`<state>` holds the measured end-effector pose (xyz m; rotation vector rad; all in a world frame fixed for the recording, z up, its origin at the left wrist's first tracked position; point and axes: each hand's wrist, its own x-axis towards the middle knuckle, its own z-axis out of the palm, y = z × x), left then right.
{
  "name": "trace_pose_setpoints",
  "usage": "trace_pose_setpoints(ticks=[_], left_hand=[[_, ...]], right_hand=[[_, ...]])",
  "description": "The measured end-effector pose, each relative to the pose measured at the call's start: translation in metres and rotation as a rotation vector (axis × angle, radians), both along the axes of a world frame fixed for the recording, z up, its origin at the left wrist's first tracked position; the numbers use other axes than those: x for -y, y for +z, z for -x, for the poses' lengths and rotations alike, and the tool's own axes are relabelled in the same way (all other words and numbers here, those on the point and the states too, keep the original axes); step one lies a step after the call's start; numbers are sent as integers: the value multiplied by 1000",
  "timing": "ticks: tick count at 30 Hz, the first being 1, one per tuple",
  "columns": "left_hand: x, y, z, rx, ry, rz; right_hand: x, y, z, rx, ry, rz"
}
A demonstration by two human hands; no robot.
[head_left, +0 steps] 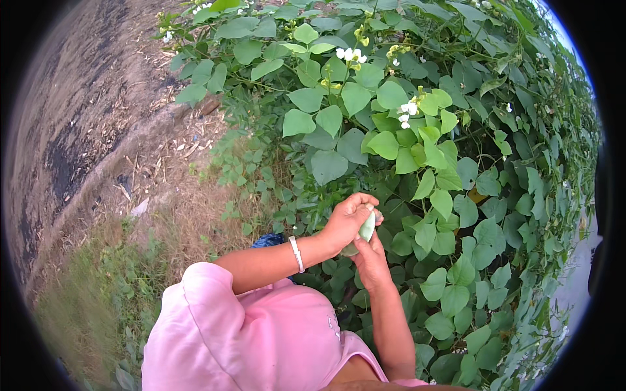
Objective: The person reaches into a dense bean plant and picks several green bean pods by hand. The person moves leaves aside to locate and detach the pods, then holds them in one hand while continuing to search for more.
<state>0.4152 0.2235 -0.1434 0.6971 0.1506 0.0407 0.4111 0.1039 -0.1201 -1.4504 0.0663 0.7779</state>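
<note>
In front of the pink shirt, my two hands meet beside the leafy bean vine [417, 182]. A flat, pale green bean pod [368, 225] shows between them. My left hand [347, 223], with a silvery bracelet [296, 254] at its wrist, is closed around the pod's upper part, thumb on top. From below, my right hand [372, 260] pinches the lower end with thumb and fingers. A second pale green edge shows under the palms, perhaps another pod; the hands hide most of it.
White flower clusters [351, 56] stand out among the leaves, which fill the middle and right. On the left lies brown soil [85, 111] with dry straw [189, 202] and low weeds. A blue item [267, 240] shows behind my left forearm. A pale strip [574, 280] runs along the far right.
</note>
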Motion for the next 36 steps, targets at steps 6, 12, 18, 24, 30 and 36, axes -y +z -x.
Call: trace_pose_setpoints(ticks=[6,12,18,24,30,36], left_hand=[[-35,-34,-11,-55,336,-405],[-83,4,-60,53,725,-196],[-74,42,-124,-37,895,-759],[-74,74,-151,-125,801,-798],[-75,64,-149,-135,789,-803],[-94,19,-115,-34,1056,-525]], right_hand=[[-7,12,7,-18,180,37],[16,14,14,-23,218,139],[18,10,31,-49,235,218],[13,6,42,-54,258,214],[20,-1,50,-88,276,252],[22,-13,52,-104,233,224]])
